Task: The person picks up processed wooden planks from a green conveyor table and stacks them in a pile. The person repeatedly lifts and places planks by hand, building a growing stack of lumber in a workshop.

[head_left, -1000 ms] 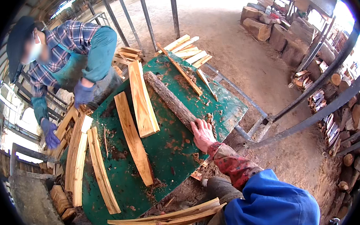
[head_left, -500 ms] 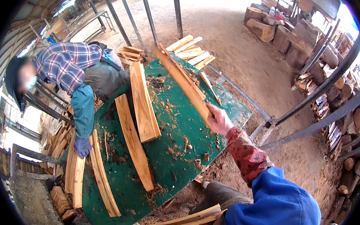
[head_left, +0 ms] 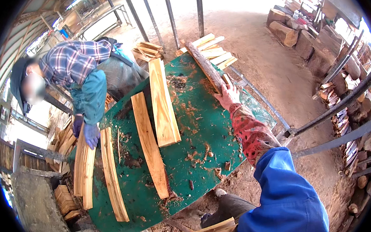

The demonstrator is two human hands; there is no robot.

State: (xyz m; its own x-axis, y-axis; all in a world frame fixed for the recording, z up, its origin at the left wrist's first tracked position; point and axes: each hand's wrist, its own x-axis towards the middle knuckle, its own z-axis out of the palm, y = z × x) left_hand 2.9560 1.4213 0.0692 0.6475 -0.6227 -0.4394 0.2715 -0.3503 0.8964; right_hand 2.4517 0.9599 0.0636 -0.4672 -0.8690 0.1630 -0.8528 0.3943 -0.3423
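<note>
Gripping a long bark-covered slab [head_left: 205, 68] (rough, dark, slightly bowed), the right hand [head_left: 227, 97] curls around its near end.

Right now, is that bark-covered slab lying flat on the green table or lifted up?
Lying flat, it seems: the bark-covered slab rests along the green table, its near end under the right hand.

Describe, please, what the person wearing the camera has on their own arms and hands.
Only the right arm shows. The right hand is bare, with no glove. The forearm wears a red patterned sleeve with dark speckles, snug at the wrist. Over it, from the elbow up, comes a loose bright blue sleeve. The left hand is out of view.
</note>
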